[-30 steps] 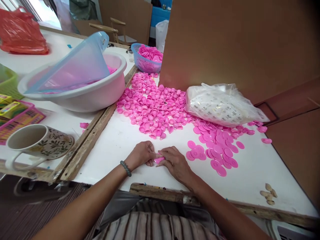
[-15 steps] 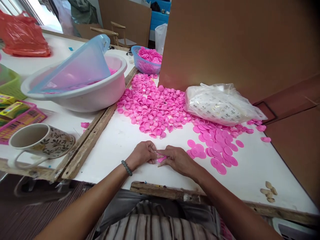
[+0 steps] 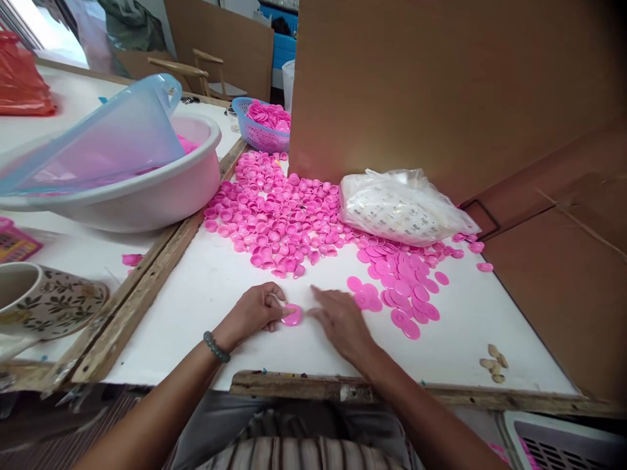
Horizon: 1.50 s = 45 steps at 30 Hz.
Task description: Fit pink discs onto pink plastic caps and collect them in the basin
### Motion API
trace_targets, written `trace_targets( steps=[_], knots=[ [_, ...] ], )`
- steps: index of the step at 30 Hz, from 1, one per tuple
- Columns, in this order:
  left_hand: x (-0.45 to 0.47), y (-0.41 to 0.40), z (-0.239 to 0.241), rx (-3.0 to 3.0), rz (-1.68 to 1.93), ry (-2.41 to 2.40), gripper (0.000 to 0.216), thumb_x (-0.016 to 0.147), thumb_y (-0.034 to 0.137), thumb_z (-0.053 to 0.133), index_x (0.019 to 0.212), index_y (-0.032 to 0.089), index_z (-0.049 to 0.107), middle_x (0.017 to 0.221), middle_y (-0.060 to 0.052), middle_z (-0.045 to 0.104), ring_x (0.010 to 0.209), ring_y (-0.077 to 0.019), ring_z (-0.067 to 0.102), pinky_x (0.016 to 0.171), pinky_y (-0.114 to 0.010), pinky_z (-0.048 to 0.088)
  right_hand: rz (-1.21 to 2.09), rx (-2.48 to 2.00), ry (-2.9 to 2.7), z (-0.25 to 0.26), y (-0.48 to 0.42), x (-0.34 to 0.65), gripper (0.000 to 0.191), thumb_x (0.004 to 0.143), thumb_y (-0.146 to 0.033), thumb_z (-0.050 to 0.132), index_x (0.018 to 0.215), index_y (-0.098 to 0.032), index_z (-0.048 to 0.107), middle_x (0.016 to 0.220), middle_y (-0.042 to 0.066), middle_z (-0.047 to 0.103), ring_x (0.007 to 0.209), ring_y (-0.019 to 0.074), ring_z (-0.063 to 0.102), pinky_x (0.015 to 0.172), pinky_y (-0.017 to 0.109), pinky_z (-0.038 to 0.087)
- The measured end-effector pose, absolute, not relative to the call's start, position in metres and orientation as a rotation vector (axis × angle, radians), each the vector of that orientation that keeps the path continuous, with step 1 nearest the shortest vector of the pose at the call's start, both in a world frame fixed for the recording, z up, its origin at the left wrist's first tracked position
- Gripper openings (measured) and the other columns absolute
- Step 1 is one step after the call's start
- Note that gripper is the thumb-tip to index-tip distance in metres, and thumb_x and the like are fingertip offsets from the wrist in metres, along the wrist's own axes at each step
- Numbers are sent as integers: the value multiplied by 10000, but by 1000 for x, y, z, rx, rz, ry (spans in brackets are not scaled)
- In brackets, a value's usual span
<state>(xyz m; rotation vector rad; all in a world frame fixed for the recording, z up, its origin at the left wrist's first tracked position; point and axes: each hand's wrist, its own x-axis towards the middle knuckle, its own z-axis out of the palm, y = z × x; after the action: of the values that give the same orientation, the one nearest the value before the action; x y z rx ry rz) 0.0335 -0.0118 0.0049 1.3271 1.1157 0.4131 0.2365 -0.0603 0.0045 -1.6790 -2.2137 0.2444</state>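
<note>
Between the fingers of my left hand (image 3: pixel 255 310) is a round pink plastic disc (image 3: pixel 292 315), held just over the white tabletop near the front edge. My right hand (image 3: pixel 341 321) is apart from it on the right, blurred a little, fingers spread with nothing seen in them. Beyond my hands spreads a heap of small pink plastic cups (image 3: pixel 274 222). To the right of my right hand lies a pile of flat pink discs (image 3: pixel 404 284), some of them overlapping.
A clear plastic bag of printed packets (image 3: pixel 406 209) rests against the cardboard (image 3: pixel 416 91). Several peanuts (image 3: pixel 494 364) lie at front right. Leftward are a white basin (image 3: pixel 161 202) with a blue tub (image 3: pixel 108 137) tilted in it, and a flowered mug (image 3: pixel 53 303). A blue basket (image 3: pixel 245 127) stands behind.
My right hand has let go of the pink disc and drawn away to the right, its fingers opening. My left hand keeps hold. The view has shifted to the right.
</note>
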Motion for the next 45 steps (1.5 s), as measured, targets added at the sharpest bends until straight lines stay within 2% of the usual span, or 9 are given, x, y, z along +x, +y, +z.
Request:
trace_targets(
  steps=[3, 6, 8, 15, 18, 22, 29, 36, 45],
  knots=[
    [25, -22, 13, 1690, 507, 1371, 350, 679, 464, 615, 881, 181, 570, 661, 3, 585, 581, -142, 546, 522, -245, 410, -70, -2050, -2049, 10, -54, 262, 317, 895, -345, 404, 975, -110, 603, 794, 88, 622, 747, 198, 527, 705, 332, 330],
    [25, -32, 19, 2097, 607, 1409, 354, 713, 447, 599, 982, 217, 591, 944, -52, 595, 871, -212, 538, 729, -324, 432, -33, -2118, -2146, 12, -49, 266, 289, 891, -308, 424, 742, -134, 601, 728, 59, 605, 674, 167, 514, 657, 309, 297],
    [23, -36, 18, 2257, 585, 1290, 271, 764, 396, 560, 963, 218, 604, 976, -59, 589, 940, -221, 505, 797, -345, 416, 39, -1982, -2266, 11, -46, 253, 263, 885, -276, 444, 701, -151, 586, 726, 39, 599, 687, 155, 513, 668, 302, 294],
    [-11, -32, 9, 2360, 743, 1571, 264, 809, 346, 495, 988, 168, 570, 987, -94, 576, 938, -244, 495, 819, -397, 411, -6, -1493, -2466, 15, -3, 214, 153, 865, -128, 443, 908, -172, 583, 983, 70, 547, 842, 158, 472, 617, 253, 318],
    [-5, -34, 13, 2362, 874, 1542, 275, 805, 344, 506, 1011, 165, 541, 1018, -95, 552, 927, -227, 515, 805, -367, 430, 74, -1460, -2550, 12, 16, 216, 137, 859, -148, 459, 786, -151, 575, 860, 51, 524, 744, 137, 460, 551, 234, 317],
    [21, -33, 10, 2232, 644, 1298, 288, 779, 294, 553, 1042, 183, 514, 964, -60, 568, 789, -176, 563, 708, -299, 454, 224, -1532, -2383, 8, 9, 221, 204, 866, -209, 455, 709, -154, 572, 799, 28, 498, 655, 113, 473, 533, 230, 366],
    [34, -24, -12, 1998, 611, 1303, 346, 746, 220, 582, 1080, 191, 497, 865, -35, 617, 705, -165, 580, 681, -278, 435, 470, -1350, -2217, 6, -41, 211, 227, 876, -157, 406, 873, -185, 632, 929, 51, 604, 817, 137, 567, 694, 257, 468],
    [34, -27, -18, 1944, 676, 1284, 398, 748, 198, 584, 1120, 205, 443, 955, -45, 642, 780, -175, 602, 692, -272, 442, 300, -1304, -2438, -3, -45, 200, 264, 845, -60, 370, 904, -154, 610, 898, 57, 636, 807, 155, 546, 667, 256, 439],
    [31, -24, -16, 1903, 619, 1271, 440, 733, 225, 604, 1139, 217, 435, 902, -32, 644, 788, -188, 601, 714, -282, 434, 185, -1263, -2599, 1, -34, 195, 262, 782, -20, 371, 742, -155, 591, 727, 47, 590, 683, 155, 491, 624, 276, 373]
  ],
)
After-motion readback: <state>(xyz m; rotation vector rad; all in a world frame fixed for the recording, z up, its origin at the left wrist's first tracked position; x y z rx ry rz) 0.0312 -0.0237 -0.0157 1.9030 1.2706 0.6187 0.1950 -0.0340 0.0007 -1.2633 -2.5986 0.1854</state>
